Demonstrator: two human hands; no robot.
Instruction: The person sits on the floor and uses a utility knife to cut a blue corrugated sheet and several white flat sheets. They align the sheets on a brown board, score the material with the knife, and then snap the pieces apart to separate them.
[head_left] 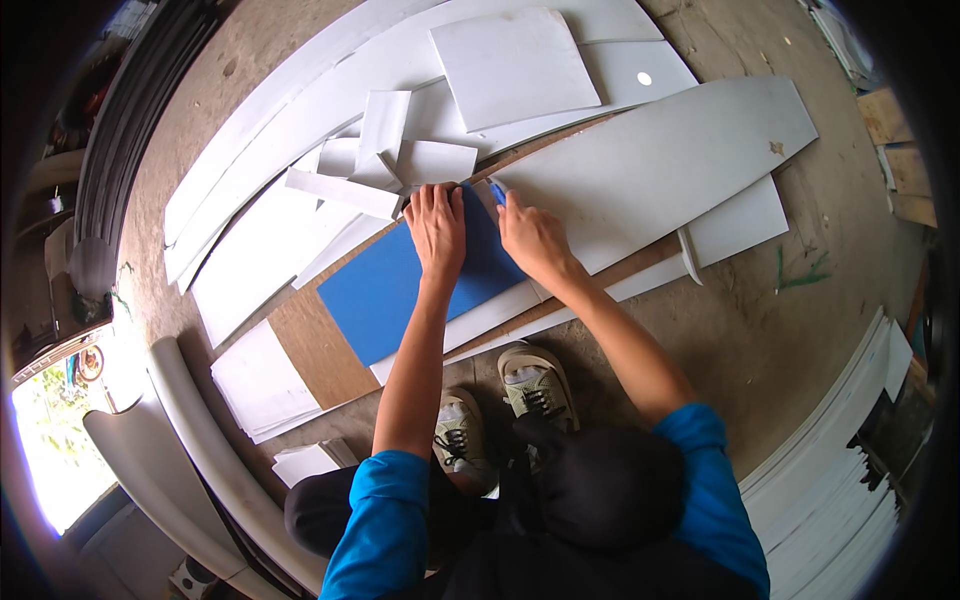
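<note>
A blue flat rectangular sheet [375, 290] lies across white panels and a brown board on the floor before me. On its far part rests my left hand [437, 232], fingers bent over the far edge and pressing it down. Something dark shows beside those fingertips, too covered to name. My right hand [537, 240] is closed around a small blue utility knife [498, 192] just right of the sheet's far corner. The knife's tip is at a long white panel [660, 165]; whether it touches cannot be made out.
White offcut strips [345, 192] lie in a loose heap beyond my left hand. A square white panel [515, 65] rests on more long panels at the back. Curved white lengths [200, 430] stand at the left, and stacked white strips [820, 470] at the right. My shoes [535, 385] are close to the panels.
</note>
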